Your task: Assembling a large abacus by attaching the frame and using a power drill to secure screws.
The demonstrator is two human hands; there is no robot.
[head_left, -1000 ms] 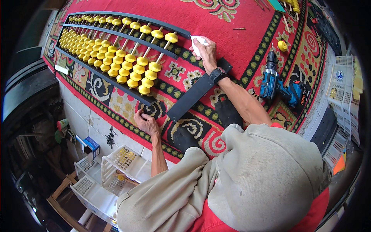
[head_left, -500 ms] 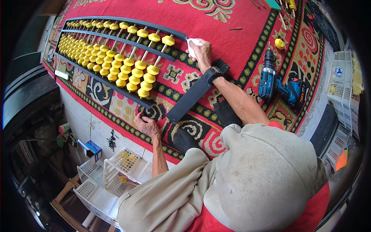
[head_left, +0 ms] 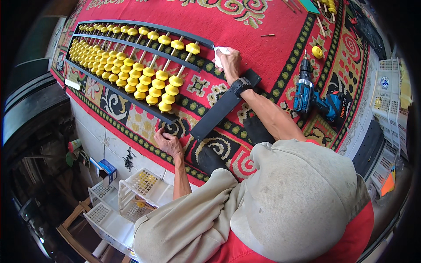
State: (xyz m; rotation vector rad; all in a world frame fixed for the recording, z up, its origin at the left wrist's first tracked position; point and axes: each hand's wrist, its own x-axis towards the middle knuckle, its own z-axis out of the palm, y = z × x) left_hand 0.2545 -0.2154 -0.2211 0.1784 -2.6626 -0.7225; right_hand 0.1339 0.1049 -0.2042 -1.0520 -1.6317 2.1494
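Note:
A large abacus with yellow beads (head_left: 160, 84) and dark rails lies across the red patterned carpet. My right hand (head_left: 230, 61) is closed around a small white squeeze bottle (head_left: 219, 56), whose narrow tip meets the far rail's (head_left: 199, 38) right end. Below the near rail's (head_left: 169, 117) right end, my left hand (head_left: 168, 143) rests on the carpet, fingers loosely bent and apart, holding nothing visible. Under my right wrist, a separate dark flat bar (head_left: 219, 109) lies slantwise, apart from the abacus's unclosed right side.
A blue cordless drill (head_left: 313, 90) and a loose yellow bead (head_left: 317, 51) lie to the right. White plastic baskets (head_left: 147, 186) stand at lower left, near a pile of black screws (head_left: 129, 159). More baskets (head_left: 386, 101) stand at far right. A thin drill bit (head_left: 267, 35) lies beyond my right hand.
The abacus and carpet appear slightly farther right in the picture. My right hand keeps the white bottle at the far rail's end, and my left hand stays below the near rail.

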